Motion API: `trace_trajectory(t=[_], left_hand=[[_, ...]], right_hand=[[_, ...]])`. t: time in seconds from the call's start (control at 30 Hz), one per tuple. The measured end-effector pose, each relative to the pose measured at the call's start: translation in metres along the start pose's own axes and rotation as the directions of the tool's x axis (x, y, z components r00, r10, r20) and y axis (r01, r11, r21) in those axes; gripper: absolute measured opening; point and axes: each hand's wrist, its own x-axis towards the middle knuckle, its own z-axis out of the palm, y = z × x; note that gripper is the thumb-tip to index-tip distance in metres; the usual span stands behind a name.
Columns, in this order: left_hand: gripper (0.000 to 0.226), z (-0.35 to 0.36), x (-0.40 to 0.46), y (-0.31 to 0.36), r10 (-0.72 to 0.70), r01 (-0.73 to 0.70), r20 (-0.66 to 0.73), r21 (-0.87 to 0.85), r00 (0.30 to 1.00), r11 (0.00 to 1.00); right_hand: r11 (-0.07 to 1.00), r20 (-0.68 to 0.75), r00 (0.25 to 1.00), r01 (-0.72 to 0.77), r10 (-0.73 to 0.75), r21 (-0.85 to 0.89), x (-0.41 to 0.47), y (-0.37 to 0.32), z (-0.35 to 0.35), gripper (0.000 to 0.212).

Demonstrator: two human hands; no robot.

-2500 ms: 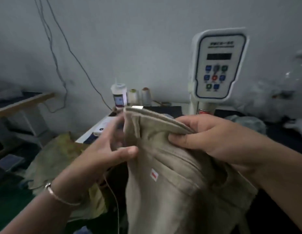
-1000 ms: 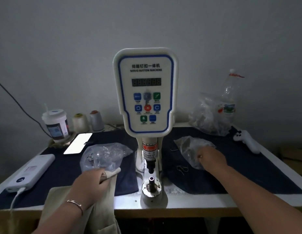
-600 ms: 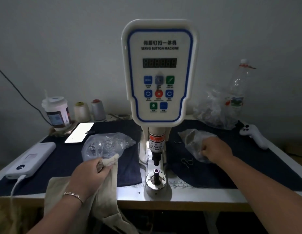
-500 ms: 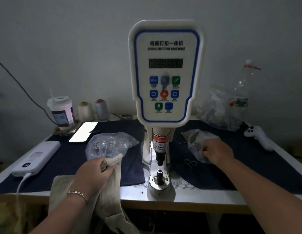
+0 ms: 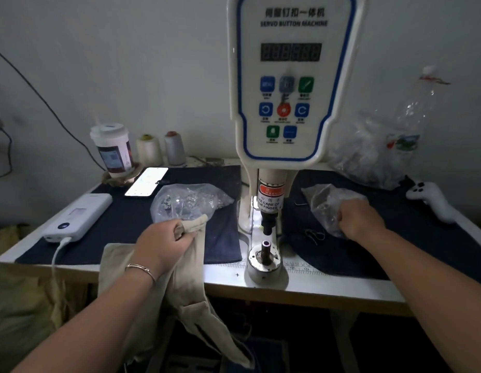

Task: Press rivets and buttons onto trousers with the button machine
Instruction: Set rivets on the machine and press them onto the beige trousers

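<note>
- The left hand (image 5: 164, 242) grips the trousers (image 5: 180, 289) waistband; the right hand (image 5: 359, 218) digs into the small bag (image 5: 325, 203), its grip hidden.
- Next, I think, a rivet goes on the machine's die (image 5: 266, 244).

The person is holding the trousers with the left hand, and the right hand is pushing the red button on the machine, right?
Not quite. In the head view the right hand is not on the red button; it is down on the table at a clear plastic bag beside the machine. The left hand does hold the trousers.
</note>
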Motion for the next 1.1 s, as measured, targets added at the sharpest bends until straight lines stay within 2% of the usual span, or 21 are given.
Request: trace_trajectory(t=[0.13, 0.2, 0.27, 0.33, 0.4, 0.47, 0.53, 0.6, 0.63, 0.67, 0.73, 0.77, 0.87, 1.0, 1.1], left_hand=[[0.026, 0.0, -0.001, 0.0, 0.002, -0.002, 0.003, -0.004, 1.0, 1.0], [0.025, 0.0, -0.001, 0.0, 0.01, -0.01, -0.005, -0.007, 1.0, 1.0], [0.025, 0.0, -0.001, 0.0, 0.015, -0.015, -0.009, -0.01, 1.0, 1.0], [0.025, 0.0, -0.001, 0.0, 0.018, -0.018, -0.011, -0.016, 1.0, 1.0], [0.026, 0.0, -0.001, 0.0, 0.02, -0.02, -0.01, -0.017, 1.0, 1.0], [0.026, 0.0, -0.001, 0.0, 0.02, -0.02, -0.007, -0.018, 1.0, 1.0], [0.026, 0.0, -0.001, 0.0, 0.021, -0.021, -0.006, -0.02, 1.0, 1.0], [0.026, -0.001, -0.001, 0.0, 0.021, -0.021, -0.002, -0.032, 1.0, 0.999], [0.026, -0.001, -0.001, 0.0, 0.022, -0.022, 0.001, -0.036, 1.0, 0.999], [0.026, -0.001, -0.002, 0.001, 0.024, -0.024, 0.002, -0.037, 1.0, 0.999], [0.027, -0.001, -0.002, 0.001, 0.026, -0.026, 0.0, -0.031, 1.0, 0.999], [0.028, -0.001, -0.002, 0.001, 0.024, -0.024, 0.001, -0.029, 1.0, 0.999], [0.03, -0.002, -0.003, 0.001, 0.019, -0.019, 0.006, -0.025, 1.0, 1.0], [0.028, -0.002, -0.003, 0.001, 0.018, -0.018, 0.01, -0.027, 1.0, 0.999], [0.026, -0.002, -0.003, 0.002, 0.02, -0.019, 0.006, -0.037, 1.0, 0.999]], right_hand=[[0.972, 0.234, 0.956, -0.207, 0.177, 0.109, 0.003, -0.008, -0.012, 0.035], [0.966, 0.223, 0.959, -0.211, 0.174, 0.152, -0.001, -0.009, -0.014, 0.033], [0.974, 0.108, 0.984, -0.157, 0.14, 0.163, -0.006, -0.005, -0.011, 0.028], [0.988, -0.086, 0.993, -0.069, 0.081, 0.136, -0.017, 0.001, -0.005, 0.024], [0.994, -0.262, 0.963, -0.039, 0.065, 0.105, -0.027, 0.008, -0.001, 0.021], [0.993, -0.376, 0.921, -0.063, 0.098, 0.104, -0.038, 0.011, 0.001, 0.02], [0.976, -0.476, 0.872, -0.009, 0.115, 0.219, -0.051, 0.012, 0.0, 0.016], [0.894, -0.533, 0.835, 0.128, 0.136, 0.429, -0.069, 0.005, -0.006, 0.009], [0.809, -0.492, 0.856, 0.174, 0.157, 0.561, -0.079, -0.002, -0.01, 0.006], [0.685, -0.388, 0.908, 0.182, 0.158, 0.705, -0.09, -0.012, -0.013, 0.003], [0.397, -0.11, 0.991, 0.074, 0.07, 0.915, -0.108, -0.035, -0.014, 0.006], [0.31, 0.002, 1.0, -0.007, 0.017, 0.951, -0.114, -0.045, -0.012, 0.009], [0.218, 0.202, 0.973, -0.174, -0.112, 0.96, -0.123, -0.067, -0.005, 0.011], [-0.027, 0.462, 0.871, -0.472, -0.167, 0.881, -0.123, -0.085, 0.002, 0.013], [-0.142, 0.549, 0.812, -0.577, -0.197, 0.804, -0.12, -0.091, 0.003, 0.009]])
